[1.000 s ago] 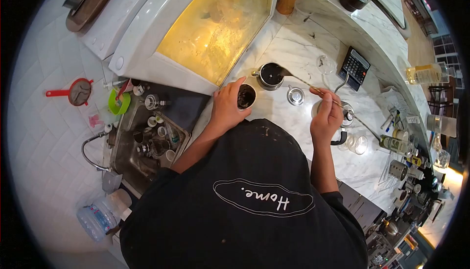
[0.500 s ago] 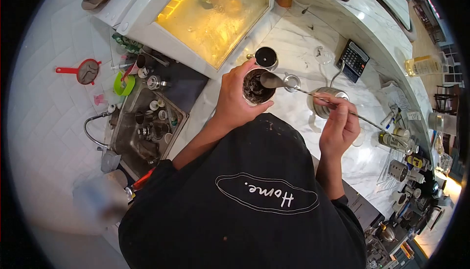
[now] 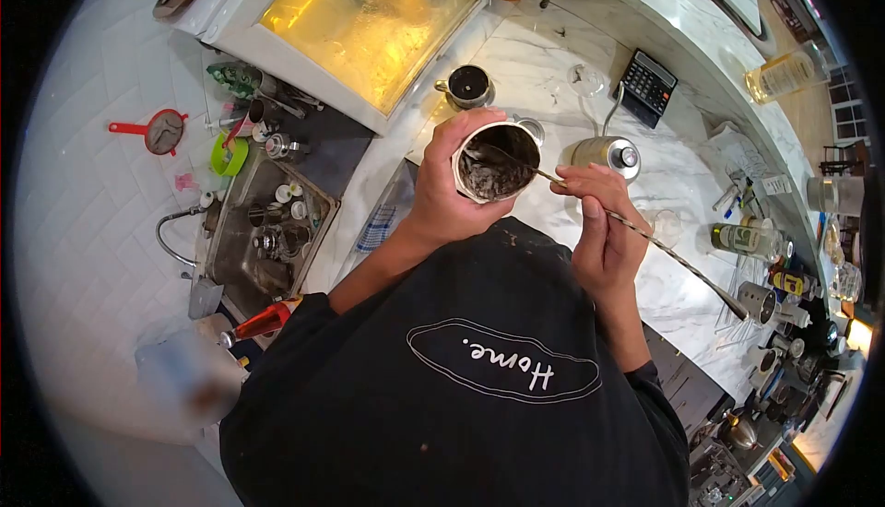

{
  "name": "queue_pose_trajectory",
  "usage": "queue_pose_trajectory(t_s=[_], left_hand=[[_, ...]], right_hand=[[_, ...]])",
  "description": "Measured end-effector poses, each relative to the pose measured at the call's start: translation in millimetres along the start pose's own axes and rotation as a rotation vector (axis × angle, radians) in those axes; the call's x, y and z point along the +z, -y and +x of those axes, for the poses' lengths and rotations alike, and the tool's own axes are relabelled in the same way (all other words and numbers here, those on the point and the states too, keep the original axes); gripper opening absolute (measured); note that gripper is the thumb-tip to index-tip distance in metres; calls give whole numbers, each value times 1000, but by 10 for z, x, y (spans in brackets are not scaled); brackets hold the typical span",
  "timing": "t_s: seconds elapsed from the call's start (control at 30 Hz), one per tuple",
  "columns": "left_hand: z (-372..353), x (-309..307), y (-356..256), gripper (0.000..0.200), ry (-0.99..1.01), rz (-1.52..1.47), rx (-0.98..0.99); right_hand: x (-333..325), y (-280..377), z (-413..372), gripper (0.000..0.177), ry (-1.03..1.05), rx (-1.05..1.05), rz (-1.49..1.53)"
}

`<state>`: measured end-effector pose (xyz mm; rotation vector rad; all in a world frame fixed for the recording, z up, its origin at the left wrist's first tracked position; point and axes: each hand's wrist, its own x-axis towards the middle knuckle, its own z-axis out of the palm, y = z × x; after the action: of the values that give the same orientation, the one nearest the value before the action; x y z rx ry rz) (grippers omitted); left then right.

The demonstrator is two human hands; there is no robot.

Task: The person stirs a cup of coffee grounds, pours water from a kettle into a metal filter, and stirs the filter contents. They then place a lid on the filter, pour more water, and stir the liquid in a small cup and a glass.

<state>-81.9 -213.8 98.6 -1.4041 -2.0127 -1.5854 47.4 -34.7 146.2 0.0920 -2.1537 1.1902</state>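
Note:
My left hand [image 3: 452,175] is wrapped round a pale cup [image 3: 499,181] with dark, clumpy stuff inside, its mouth tilted toward the camera. Between the fingers of my right hand [image 3: 608,230] is a long twisted bar spoon [image 3: 678,258]. The spoon's bowl end is down inside the cup, partly hidden in the dark contents. Just beyond the cup stands a mug of dark liquid [image 3: 468,86]. A metal canister [image 3: 607,157] is on the marble counter beyond my right hand.
A sink [image 3: 241,267] with dishes lies to the left. The lit glass-fronted cabinet [image 3: 369,23] stands at the back. A calculator [image 3: 647,88] leans near the raised ledge. Bottles, including a green-labelled one [image 3: 747,241], and utensils line the right side.
The spoon's bowl has gone from over the cup's rim down into it. My right hand has come closer to the cup, which now faces the camera more. The view has shifted.

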Motion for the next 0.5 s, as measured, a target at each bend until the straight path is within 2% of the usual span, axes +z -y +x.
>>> queue_pose_trajectory(t_s=[0.23, 0.33, 0.43, 0.5], left_hand=[[103, 68, -126, 118, 60, -1, 95], [121, 171, -113, 112, -17, -115, 85], [224, 157, -159, 122, 124, -64, 129], [271, 206, -169, 122, 137, -141, 113]], right_hand=[[-144, 22, -27, 15, 4, -18, -15], [-240, 47, -26, 14, 15, 20, 7], [-354, 44, 23, 15, 17, 13, -13], [-404, 28, 55, 15, 10, 13, -8]])
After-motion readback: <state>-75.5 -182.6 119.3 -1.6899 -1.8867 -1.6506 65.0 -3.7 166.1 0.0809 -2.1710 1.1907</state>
